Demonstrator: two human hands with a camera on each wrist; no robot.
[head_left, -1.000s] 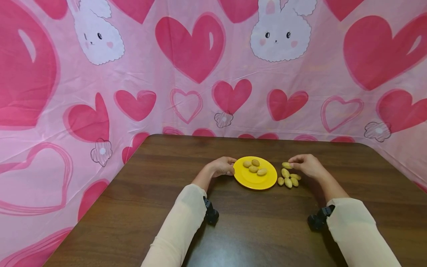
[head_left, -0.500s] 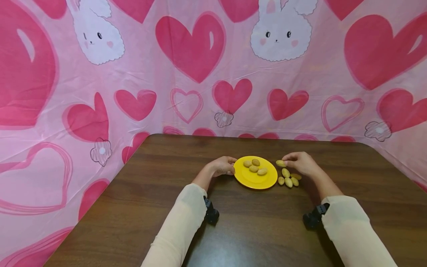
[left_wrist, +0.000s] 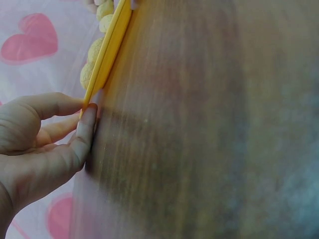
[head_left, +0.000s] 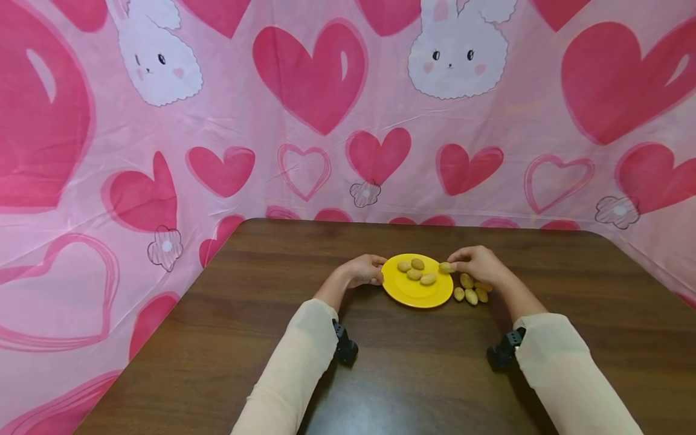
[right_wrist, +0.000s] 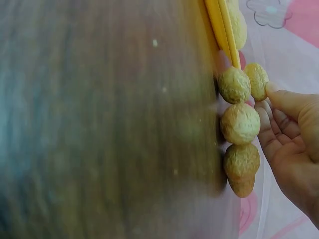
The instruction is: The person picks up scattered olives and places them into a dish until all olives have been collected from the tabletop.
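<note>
Closer to the yellow plate point(head_left: 417, 298) than before, our right hand point(head_left: 480, 264) pinches one oval piece point(head_left: 446, 267) at the rim. Just beside this grip we see loose pieces point(head_left: 471, 296); across the plate, our left hand point(head_left: 362, 270) pinches its edge.

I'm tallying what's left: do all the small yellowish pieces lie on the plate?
No, a cluster of pieces lies on the table beside the plate.
</note>
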